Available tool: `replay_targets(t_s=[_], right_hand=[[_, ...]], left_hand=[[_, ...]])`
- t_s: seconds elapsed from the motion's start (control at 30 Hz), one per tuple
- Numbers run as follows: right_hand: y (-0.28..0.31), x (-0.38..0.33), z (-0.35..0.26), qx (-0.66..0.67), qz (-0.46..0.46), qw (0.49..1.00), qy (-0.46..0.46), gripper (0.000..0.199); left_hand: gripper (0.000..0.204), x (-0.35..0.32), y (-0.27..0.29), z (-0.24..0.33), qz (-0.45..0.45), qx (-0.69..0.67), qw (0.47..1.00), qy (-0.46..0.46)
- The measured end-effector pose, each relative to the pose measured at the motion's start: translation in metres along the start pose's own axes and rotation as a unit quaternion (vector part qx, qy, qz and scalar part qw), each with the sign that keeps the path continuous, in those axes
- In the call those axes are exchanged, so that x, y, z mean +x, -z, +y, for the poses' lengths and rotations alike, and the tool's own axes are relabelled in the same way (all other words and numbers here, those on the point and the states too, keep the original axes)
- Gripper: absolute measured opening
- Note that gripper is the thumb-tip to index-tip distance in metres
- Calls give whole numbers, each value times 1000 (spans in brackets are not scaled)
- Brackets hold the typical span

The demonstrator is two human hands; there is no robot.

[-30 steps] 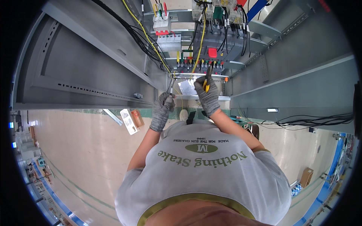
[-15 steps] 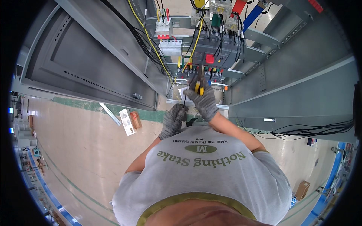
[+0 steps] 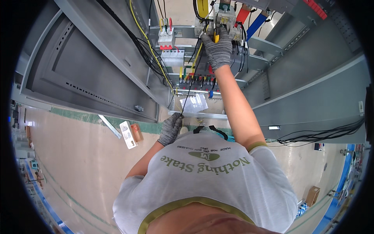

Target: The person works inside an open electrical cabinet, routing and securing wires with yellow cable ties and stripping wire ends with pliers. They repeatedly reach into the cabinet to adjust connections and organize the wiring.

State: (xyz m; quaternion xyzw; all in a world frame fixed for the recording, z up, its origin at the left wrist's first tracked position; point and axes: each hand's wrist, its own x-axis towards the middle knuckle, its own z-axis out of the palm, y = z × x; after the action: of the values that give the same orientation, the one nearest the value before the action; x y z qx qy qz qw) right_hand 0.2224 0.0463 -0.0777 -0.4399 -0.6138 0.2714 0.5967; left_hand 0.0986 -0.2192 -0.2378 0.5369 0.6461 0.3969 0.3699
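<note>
My right hand, in a grey knit glove, reaches up into an open grey electrical cabinet. It grips a yellow-handled tool against a clear-fronted breaker on the upper rail. My left hand, also gloved, is low near my chest. It pinches the lower end of a thin black wire that runs up toward my right hand. Between the hands is a row of terminals with coloured wire ends.
A white breaker block sits on a rail to the left, beside a bundle of black and yellow cables. Paper sheets lie on the cabinet floor. A small box and a metal strip lie on the beige floor. Black cables trail at the right.
My right hand has risen with the tool from the terminal row to the upper breaker. My left hand has dropped toward my chest, and the black wire is now stretched between them.
</note>
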Motion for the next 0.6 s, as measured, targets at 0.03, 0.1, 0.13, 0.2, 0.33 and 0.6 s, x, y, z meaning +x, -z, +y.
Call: replay_targets(t_s=[0.03,0.1,0.13,0.2,0.33,0.6], right_hand=[[-1,-2,-10,-12,16,1000,16,28],[-4,1,-5,9,-8,1000,10,28],[-5,2,-4,19,-22,1000,8,28],[3,-4,-3,28,-34,999,-9,26],[6,-23,16,104,-42,991,-69,24],[12,-30,29,54,-83,991,-91,24]], left_hand=[[22,4,3,0,-9,10,1000,5],[22,23,10,-15,25,136,985,-107],[23,35,14,-14,45,197,966,-161],[24,65,21,4,102,189,960,-182],[31,142,39,83,161,86,940,-290],[31,191,20,124,-39,-140,979,-143]])
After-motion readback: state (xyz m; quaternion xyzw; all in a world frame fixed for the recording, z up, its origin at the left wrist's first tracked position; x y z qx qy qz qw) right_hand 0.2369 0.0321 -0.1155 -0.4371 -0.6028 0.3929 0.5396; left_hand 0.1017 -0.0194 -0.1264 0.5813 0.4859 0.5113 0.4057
